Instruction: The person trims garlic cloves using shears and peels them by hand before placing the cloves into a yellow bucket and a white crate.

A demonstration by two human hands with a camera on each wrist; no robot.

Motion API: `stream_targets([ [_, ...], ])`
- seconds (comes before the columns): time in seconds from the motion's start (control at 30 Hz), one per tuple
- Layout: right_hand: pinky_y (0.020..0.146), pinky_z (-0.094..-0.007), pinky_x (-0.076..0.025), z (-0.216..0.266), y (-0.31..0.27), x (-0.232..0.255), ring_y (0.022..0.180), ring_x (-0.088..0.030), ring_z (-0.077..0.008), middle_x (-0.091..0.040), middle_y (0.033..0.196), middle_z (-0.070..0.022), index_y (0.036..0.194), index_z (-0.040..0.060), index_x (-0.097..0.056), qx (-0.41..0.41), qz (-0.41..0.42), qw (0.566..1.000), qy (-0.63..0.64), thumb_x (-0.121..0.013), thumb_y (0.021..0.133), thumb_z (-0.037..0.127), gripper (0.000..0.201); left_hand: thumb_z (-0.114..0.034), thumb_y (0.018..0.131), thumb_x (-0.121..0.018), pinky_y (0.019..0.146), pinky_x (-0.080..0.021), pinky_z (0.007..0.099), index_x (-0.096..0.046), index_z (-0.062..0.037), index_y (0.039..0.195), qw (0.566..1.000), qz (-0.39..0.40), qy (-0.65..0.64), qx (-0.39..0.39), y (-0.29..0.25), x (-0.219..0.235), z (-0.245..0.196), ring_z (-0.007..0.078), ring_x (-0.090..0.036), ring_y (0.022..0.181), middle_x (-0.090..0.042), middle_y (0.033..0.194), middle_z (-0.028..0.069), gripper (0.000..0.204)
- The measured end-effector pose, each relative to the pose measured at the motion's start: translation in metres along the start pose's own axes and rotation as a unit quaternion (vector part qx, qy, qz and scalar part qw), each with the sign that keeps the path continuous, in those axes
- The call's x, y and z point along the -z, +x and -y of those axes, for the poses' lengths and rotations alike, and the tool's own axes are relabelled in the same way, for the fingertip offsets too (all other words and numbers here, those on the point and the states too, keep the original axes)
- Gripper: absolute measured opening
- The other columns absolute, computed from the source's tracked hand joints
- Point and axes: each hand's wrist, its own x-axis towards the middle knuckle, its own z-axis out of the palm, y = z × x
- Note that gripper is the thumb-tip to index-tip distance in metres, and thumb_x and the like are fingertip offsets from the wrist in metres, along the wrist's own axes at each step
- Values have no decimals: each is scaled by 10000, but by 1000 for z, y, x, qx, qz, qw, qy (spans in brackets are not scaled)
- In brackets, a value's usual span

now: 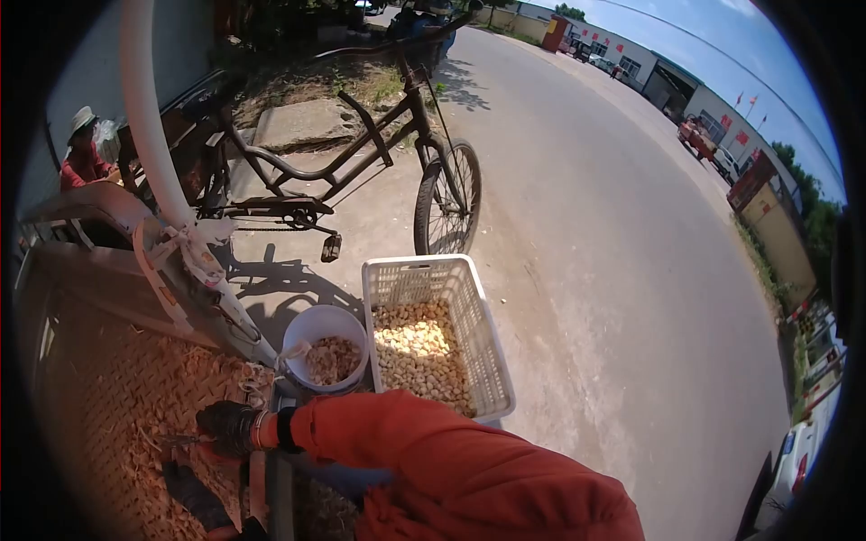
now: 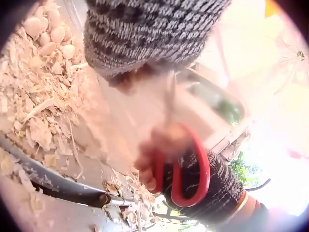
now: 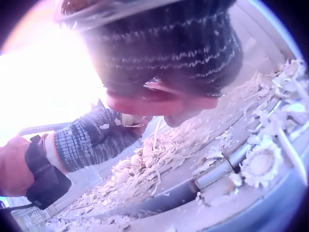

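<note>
My right hand [image 1: 230,428], in a dark knitted glove, holds a pair of scissors [image 2: 203,179] by the red handles. In the left wrist view the blades point up toward my left hand [image 2: 154,38], which wears a grey knitted glove. The right wrist view shows my left hand's bent fingers gripping a small pale garlic bulb [image 3: 128,120], mostly hidden by them. Both hands are close together over a cart bed [image 1: 99,361] strewn with dry skins and trimmings. Pale garlic bulbs [image 2: 58,34] lie heaped among the scraps in the left wrist view.
Beside the cart stand a white bucket [image 1: 305,320] and a white slatted crate [image 1: 483,347], both holding garlic. A bicycle [image 1: 361,153] stands behind them, along the road [image 1: 613,225]. A white pole [image 1: 149,117] rises from the cart; another person [image 1: 81,162] sits at far left.
</note>
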Motion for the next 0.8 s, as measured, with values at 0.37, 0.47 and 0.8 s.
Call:
stream_targets([
  [0.37,668,-441,-468,28,-62,-55,787,-597,-383,-608,821,-203,929,18,-585,-35,-92,980,171,-612,803,273,285,-283,949,-357,1046,-330,399,-371,-32,1352,984,-8,-175,18,-141,-15,-30,288,-375,1260,-354,1386,132,474],
  [0.47,654,-453,-463,38,-86,-42,779,-587,-380,-602,818,-199,909,9,-587,-1,-18,986,167,-619,789,264,283,-304,932,-414,1034,-343,408,-437,-23,1307,946,-57,-274,164,-171,-40,-91,281,-403,1229,-406,1349,134,470],
  [0.8,648,-440,-469,50,-117,-43,760,-586,-355,-582,786,-151,865,49,-599,123,-37,977,168,-646,729,229,230,-293,915,-469,1000,-378,405,-484,-11,1262,936,-50,-294,187,-152,-13,13,265,-448,1178,-464,1294,137,447],
])
